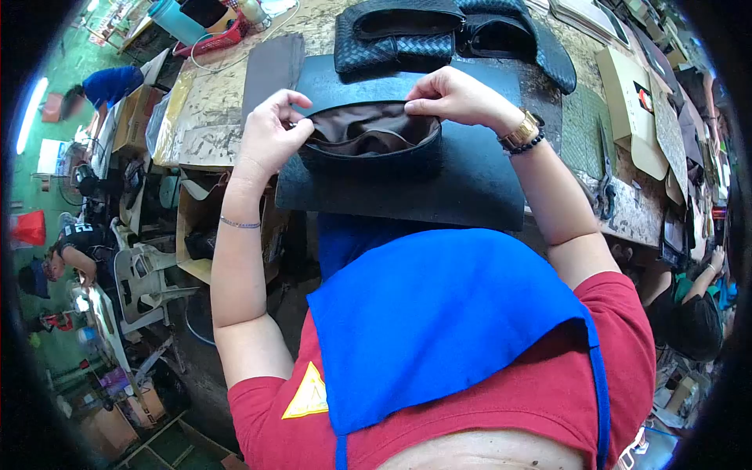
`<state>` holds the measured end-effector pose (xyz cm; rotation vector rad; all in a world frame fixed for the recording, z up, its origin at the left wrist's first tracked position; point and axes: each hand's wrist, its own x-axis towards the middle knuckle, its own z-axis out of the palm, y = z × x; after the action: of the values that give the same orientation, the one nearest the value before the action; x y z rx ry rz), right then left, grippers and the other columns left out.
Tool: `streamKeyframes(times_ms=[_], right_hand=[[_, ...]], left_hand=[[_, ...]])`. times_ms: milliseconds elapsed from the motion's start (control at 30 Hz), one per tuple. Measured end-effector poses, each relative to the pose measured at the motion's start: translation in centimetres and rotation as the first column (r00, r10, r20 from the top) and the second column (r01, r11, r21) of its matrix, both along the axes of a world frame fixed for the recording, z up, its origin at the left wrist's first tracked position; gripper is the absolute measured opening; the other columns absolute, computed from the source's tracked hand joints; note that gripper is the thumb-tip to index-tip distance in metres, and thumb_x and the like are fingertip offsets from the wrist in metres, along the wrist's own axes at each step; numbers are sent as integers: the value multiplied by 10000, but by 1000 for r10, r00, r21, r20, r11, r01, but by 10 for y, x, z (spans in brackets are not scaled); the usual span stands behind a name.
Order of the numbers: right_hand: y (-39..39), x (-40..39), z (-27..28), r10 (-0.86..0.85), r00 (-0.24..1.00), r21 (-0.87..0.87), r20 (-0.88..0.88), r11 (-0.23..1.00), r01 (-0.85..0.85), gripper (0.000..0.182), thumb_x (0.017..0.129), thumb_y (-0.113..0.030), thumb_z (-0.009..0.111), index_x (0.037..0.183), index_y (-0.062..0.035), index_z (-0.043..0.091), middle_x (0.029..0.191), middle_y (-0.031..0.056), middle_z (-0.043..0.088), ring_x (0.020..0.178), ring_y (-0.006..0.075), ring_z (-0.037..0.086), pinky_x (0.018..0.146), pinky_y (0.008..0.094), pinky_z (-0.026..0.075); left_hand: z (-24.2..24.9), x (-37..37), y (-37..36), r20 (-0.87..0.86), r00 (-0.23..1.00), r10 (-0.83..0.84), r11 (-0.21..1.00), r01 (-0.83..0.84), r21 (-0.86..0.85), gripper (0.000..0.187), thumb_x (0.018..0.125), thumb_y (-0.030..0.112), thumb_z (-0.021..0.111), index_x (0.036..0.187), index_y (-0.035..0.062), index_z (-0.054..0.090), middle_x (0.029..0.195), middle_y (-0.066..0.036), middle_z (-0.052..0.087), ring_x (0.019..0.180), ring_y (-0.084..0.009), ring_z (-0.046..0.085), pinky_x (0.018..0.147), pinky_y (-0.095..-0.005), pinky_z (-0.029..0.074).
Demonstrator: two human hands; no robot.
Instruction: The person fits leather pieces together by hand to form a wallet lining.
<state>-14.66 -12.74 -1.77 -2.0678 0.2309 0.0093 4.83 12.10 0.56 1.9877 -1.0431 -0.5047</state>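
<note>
A black bag (368,163) with a brown lining (368,129) stands mouth upward in front of me, its opening spread wide. At the left end of the mouth, my left hand (274,129) pinches the rim between thumb and fingers. My right hand (450,98) grips the far rim near the right end, thumb toward the inside. Under the bag lies a dark flat board (470,184) on the worktable. The bag's underside is hidden from view.
Black woven bags (395,35) lie at the back of the table. Scissors (605,184) rest at the right, near an open cardboard box (634,110). A red basket (215,39) stands back left. Other people (86,251) sit or stand to either side.
</note>
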Motion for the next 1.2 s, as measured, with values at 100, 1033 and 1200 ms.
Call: streamKeyframes(times_ms=[100, 1033, 1200], right_hand=[[-3, -2, -6, -16, 1000, 81, -12, 997, 17, 255, 908, -291, 709, 989, -51, 744, 731, -21, 649, 610, 58, 554, 582, 226, 479], [28, -6, 39, 67, 974, -358, 216, 934, 15, 192, 873, -205, 665, 933, -26, 701, 813, 172, 700, 757, 321, 690, 697, 392, 536], [32, -9, 35, 49, 970, -335, 239, 942, 35, 182, 853, -194, 688, 966, -52, 691, 843, 144, 700, 793, 312, 683, 714, 387, 537]], left_hand=[[-13, 3, -4, -45, 998, -40, 999, 40, -3, 186, 828, 131, 724, 975, 20, 704, 753, -4, 687, 659, -35, 572, 623, -211, 462], [12, -31, -25, -311, 936, -166, 976, 200, 82, 228, 963, 218, 653, 976, -6, 697, 842, 33, 652, 751, -25, 552, 682, -207, 483], [2, -15, -30, -545, 811, -215, 952, 298, 67, 232, 974, 243, 638, 983, 18, 694, 822, 35, 657, 693, -28, 571, 618, -199, 480]])
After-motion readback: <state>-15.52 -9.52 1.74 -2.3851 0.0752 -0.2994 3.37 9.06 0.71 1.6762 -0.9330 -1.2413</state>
